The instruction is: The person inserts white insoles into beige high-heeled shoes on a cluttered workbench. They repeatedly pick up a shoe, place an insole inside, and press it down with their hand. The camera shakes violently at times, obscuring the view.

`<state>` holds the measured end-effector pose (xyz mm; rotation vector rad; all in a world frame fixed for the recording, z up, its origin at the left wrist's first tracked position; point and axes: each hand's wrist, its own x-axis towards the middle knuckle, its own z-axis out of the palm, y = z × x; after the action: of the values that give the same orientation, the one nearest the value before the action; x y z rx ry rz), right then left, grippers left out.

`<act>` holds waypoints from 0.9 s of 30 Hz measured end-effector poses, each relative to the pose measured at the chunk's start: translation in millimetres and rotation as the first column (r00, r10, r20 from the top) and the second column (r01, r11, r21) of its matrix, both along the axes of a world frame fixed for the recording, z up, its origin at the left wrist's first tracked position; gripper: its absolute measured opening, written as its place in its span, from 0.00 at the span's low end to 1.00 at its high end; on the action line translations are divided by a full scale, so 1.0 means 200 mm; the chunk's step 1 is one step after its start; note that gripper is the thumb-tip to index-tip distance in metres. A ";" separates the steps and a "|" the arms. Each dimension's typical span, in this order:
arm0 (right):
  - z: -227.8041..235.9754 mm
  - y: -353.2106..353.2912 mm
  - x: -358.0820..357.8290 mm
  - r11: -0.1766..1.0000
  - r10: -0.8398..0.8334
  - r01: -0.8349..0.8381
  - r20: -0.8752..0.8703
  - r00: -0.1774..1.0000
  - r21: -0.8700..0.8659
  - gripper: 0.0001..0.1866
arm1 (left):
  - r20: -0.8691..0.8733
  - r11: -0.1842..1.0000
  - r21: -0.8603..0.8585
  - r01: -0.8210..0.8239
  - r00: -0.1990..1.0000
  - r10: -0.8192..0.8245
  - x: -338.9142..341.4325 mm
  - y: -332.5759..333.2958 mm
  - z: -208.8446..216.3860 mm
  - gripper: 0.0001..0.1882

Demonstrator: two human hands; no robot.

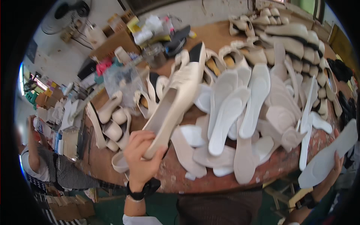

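My left hand [144, 157] is closed round the heel end of a cream shoe [176, 95], its black-capped toe pointing up and away over the table. The inside of the shoe faces me. At the right, my right hand [335, 167] grips a pale grey-white insole [326, 157] by its edge, apart from the shoe. Between the hands lies a loose pile of white insoles [229, 122] and beige insoles [245, 159]. One white insole [307, 123] stands on edge close to my right hand.
Finished-looking cream shoes [296, 41] are stacked at the far right. More shoes [114, 123] lie left of my left hand, near a clear plastic bag [123, 84]. A cardboard box [112, 41] stands at the back left. Another person [56, 165] is at the far left.
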<state>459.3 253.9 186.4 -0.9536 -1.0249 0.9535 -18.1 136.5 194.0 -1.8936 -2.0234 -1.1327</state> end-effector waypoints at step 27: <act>-0.75 -0.63 -1.59 0.343 0.613 -0.924 0.786 0.085 -0.168 0.19 | 0.448 0.960 -0.024 0.280 0.861 -0.241 0.06 -0.73 -1.04 0.73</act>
<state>141.2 127.1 36.6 -0.2896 -2.6029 1.1547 -5.6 -10.3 -13.2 -2.1644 -2.0963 -1.7068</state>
